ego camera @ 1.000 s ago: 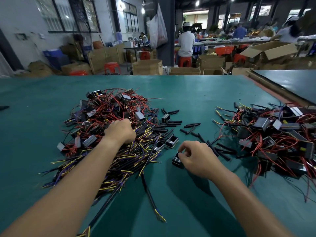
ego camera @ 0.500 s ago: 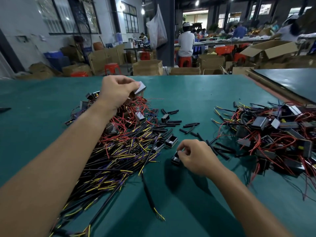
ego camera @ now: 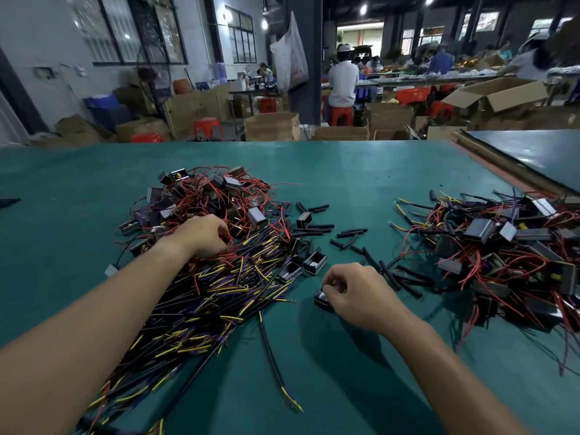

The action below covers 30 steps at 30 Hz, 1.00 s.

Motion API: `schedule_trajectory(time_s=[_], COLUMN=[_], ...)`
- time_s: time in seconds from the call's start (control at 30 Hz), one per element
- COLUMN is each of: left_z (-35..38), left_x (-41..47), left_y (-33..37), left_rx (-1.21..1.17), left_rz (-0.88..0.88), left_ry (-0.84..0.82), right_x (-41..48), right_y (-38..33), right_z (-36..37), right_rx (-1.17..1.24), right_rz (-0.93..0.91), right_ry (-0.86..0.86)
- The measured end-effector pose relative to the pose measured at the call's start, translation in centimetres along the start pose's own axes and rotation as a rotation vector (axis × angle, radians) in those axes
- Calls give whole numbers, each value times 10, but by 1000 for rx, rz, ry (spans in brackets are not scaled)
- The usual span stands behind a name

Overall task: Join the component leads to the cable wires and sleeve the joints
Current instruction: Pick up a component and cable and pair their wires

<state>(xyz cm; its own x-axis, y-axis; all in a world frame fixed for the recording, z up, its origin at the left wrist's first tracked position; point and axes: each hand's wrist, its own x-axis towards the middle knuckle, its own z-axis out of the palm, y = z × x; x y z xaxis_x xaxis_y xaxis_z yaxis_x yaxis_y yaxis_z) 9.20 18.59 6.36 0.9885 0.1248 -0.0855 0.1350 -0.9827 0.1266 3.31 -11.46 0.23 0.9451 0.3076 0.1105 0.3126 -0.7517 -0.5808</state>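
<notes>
A green table is carrying a heap of black cables. The left hand is lying curled, knuckles up, among red leads; its grasp is hidden. The right hand is pinching a small black component. Loose black sleeves are lying just beyond it.

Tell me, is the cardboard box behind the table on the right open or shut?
Open. The cardboard box beyond the table has its top flaps spread outward. What it holds cannot be told.
</notes>
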Motion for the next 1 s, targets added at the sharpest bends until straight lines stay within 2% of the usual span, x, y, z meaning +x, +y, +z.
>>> schedule_trajectory(time_s=[0.07,0.2,0.37,0.47,0.6,0.7,0.8,0.87,0.93,1.0], left_z=[7,12,7,-3,-22,-32,-36,-35,-31,-25], left_x=[2,2,2,-4,-11,-15,-16,-17,-18,-21], left_y=[-8,-10,-13,-15,-12,-17,-32,-44,-54,-57], left_rx=[4,-31,-347,-551,-677,-764,-823,-808,-729,-576], left_rz=[-4,3,-31,-31,3,45,42,1,-58,-59], left_ry=[126,221,458,525,592,500,391,403,432,426], right_x=[0,-2,9,43,87,100,98,91,78,60], right_y=[0,-3,-17,-36,-56,-60,-59,-48,-31,-21], right_z=[0,-2,5,17,26,27,6,-23,-55,-75], right_rx=[2,5,40,-72,-199,-229,-53,34,0,-29], right_rz=[3,8,-73,-42,89,112,128,206,354,459], right_ry=[-3,30,259,156,41,46,217,486,710,769])
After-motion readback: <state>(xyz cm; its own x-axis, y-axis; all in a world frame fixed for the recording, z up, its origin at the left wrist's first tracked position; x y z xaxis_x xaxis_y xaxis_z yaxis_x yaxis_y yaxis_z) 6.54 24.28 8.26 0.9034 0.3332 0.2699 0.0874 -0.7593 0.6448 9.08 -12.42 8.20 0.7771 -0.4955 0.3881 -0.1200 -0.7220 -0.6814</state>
